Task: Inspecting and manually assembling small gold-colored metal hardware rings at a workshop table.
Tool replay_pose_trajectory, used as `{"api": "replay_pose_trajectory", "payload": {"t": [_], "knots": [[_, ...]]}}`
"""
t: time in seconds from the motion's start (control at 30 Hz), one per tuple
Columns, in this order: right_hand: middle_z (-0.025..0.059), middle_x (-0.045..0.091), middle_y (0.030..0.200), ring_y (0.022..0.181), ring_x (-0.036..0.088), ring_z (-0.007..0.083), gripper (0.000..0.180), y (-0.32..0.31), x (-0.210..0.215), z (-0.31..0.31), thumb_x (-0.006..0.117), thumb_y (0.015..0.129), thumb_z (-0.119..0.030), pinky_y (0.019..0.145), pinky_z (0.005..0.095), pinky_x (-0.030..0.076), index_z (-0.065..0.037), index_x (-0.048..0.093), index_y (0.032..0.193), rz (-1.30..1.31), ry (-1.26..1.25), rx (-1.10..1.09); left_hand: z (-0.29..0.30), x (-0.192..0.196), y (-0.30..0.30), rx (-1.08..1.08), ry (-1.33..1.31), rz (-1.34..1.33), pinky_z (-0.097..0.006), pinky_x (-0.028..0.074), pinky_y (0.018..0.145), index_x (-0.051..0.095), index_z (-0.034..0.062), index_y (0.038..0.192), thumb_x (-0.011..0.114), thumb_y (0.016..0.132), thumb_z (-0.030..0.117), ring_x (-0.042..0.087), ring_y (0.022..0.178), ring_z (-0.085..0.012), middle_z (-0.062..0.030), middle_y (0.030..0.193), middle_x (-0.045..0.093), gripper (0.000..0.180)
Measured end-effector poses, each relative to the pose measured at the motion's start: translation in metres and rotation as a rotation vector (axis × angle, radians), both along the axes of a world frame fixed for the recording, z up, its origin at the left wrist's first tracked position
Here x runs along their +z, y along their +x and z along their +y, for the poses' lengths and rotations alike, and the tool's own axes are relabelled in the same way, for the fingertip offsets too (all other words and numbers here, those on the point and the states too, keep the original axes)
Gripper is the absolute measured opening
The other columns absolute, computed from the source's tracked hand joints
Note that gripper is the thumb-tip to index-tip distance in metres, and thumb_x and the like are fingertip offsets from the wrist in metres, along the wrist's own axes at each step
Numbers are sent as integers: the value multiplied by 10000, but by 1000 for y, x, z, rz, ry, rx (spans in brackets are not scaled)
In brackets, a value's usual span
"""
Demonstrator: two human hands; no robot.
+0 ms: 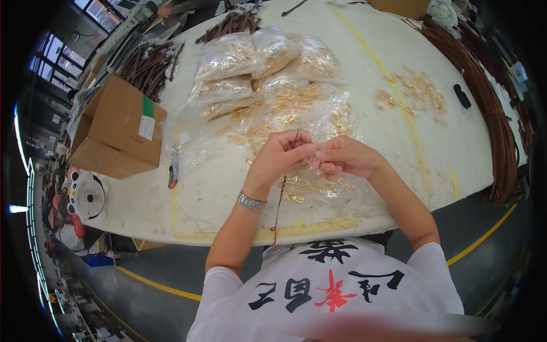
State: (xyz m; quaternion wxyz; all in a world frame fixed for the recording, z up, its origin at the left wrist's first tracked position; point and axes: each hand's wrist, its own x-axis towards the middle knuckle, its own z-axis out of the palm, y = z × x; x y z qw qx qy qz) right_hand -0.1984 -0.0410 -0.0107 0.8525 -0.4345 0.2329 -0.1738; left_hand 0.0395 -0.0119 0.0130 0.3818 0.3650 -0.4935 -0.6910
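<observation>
My left hand [285, 153], with a metal watch on its wrist, is closed in a pinch over the middle of the table. Opposite it, my right hand [350, 157] pinches too, and the fingertips nearly meet. A bit of clear plastic [314, 163] shows between them; the small piece inside is too hidden to name. A thin dark tip sticks up by my left fingers. From beneath that hand a thin reddish cord [278, 208] runs to the table's front edge. Gold-coloured snap hooks [296, 187] in clear plastic lie under and just beyond my hands.
Bulging clear bags of gold hardware [228, 57] are piled at the back. Loose hooks [421, 91] and a black object [462, 97] lie right, near long brown straps [484, 85]. An open cardboard box [122, 128], a utility knife [172, 171] and a fan [89, 198] are left.
</observation>
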Motion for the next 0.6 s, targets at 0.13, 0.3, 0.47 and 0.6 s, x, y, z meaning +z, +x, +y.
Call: {"api": "replay_pose_trajectory", "payload": {"t": [0.13,0.3,0.47,0.6], "knots": [[-29,646,777,642,581,67,254,5,-1,-3,654,1062,-289,685,257,547,-51,719,1002,-17,54,-51,-1,-3,-7,100,-14,24,-180,354,513,678,26,973,714,1004,121,511,596,-8,22,752,647,107],[24,626,770,662,572,109,262,19,17,17,567,1097,-206,635,295,486,7,678,992,394,-768,-313,4,-15,-21,338,-231,-183,-176,352,513,643,49,958,715,973,91,530,613,8,36,730,650,84],[118,627,833,715,601,241,160,24,26,29,616,1040,-142,668,361,490,6,675,1026,491,-1078,-442,11,-11,-29,392,-65,-73,-166,353,506,631,51,949,708,999,110,543,607,5,23,749,674,109],[165,616,869,787,630,357,92,25,14,31,634,990,-87,696,435,507,-17,679,1028,540,-1289,-526,14,-14,-30,398,-34,-61,-171,335,483,618,58,946,700,1019,122,528,578,0,4,757,686,128]]}}
